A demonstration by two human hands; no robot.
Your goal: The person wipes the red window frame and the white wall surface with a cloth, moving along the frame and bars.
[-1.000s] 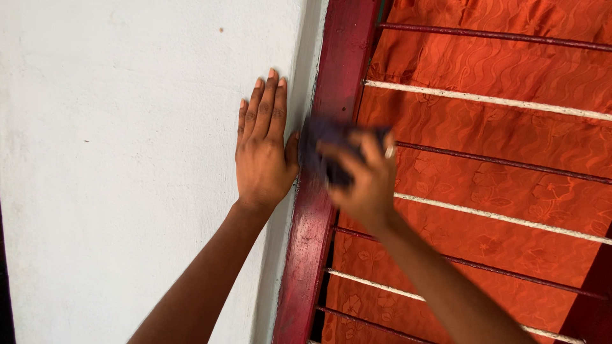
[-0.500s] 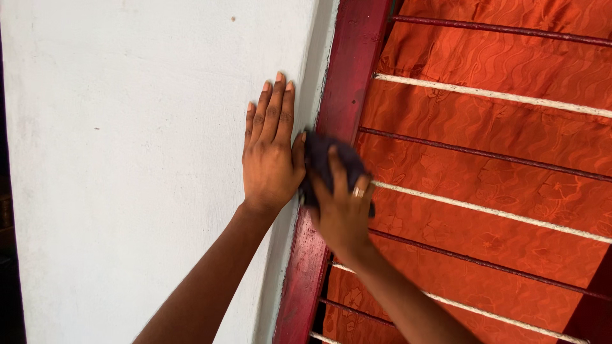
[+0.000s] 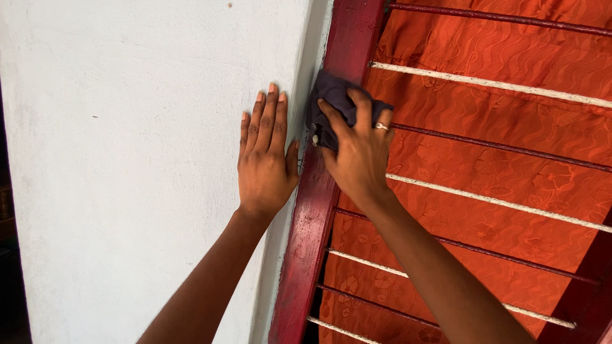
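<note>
Two hands in view, both the person's own, both raised against a vertical surface

Left hand (image 3: 264, 159): flat, palm down on the wall (image 3: 127, 159), four fingers together and pointing up, thumb angled out to the right toward the frame. Holds nothing. Forearm runs down to the lower left

Right hand (image 3: 358, 153): just right of the left hand, a narrow gap between them. Fingers spread over one cloth (image 3: 331, 105) and pressing it onto the frame (image 3: 319, 210). One ring (image 3: 381, 126) on a finger of this hand. Forearm runs down to the lower right

Cloth: one, dark grey-blue, bunched. It lies under the right fingers and sticks out above and to the left of them, touching the frame's left edge, level with the left fingertips

Frame: one upright post, dark red, glossy, worn in spots. It stands between the two hands, passing under the right hand and just right of the left thumb. A second dark red piece shows at the far lower right, well apart from both hands

Bars: eight counted crossing right of the frame, sloping slightly down to the right, alternating dark red and whitish. One whitish bar (image 3: 497, 83) passes above the right hand, one dark bar (image 3: 497, 145) starts at its knuckles

Curtain (image 3: 510, 191): one, orange with a raised leaf pattern, behind the bars, filling everything right of the right hand
</note>
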